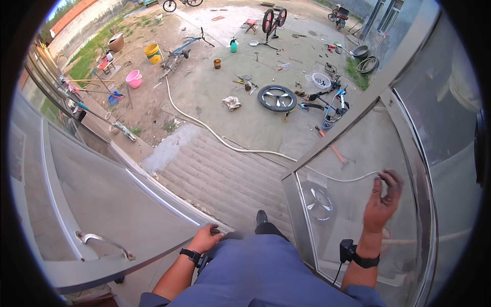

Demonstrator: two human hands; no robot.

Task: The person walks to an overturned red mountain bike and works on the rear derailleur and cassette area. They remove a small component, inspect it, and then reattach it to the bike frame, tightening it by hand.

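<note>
The person stands in a doorway between two glazed metal doors. The right hand (381,204) is raised flat against the glass door (353,174) on the right, fingers spread open and closing on nothing, palm pressed to the pane near its upper frame. The left hand (204,238) rests low at the edge of the left door (102,204), fingers loosely curled; whether they actually clasp the edge cannot be told. The glass door looks heavy, stiff and breakable, its pane slick, so the metal frame or edge seems the safer place for a grip than the glass itself. The left door carries a curved metal handle (105,243). Beyond the ribbed concrete ramp (220,169), a white hose (204,128) snakes across the path. Farther out lie a loose bicycle wheel (276,98), a blue bicycle frame (335,105), scattered tools, a pink basin (134,79) and a yellow bucket (152,52).
</note>
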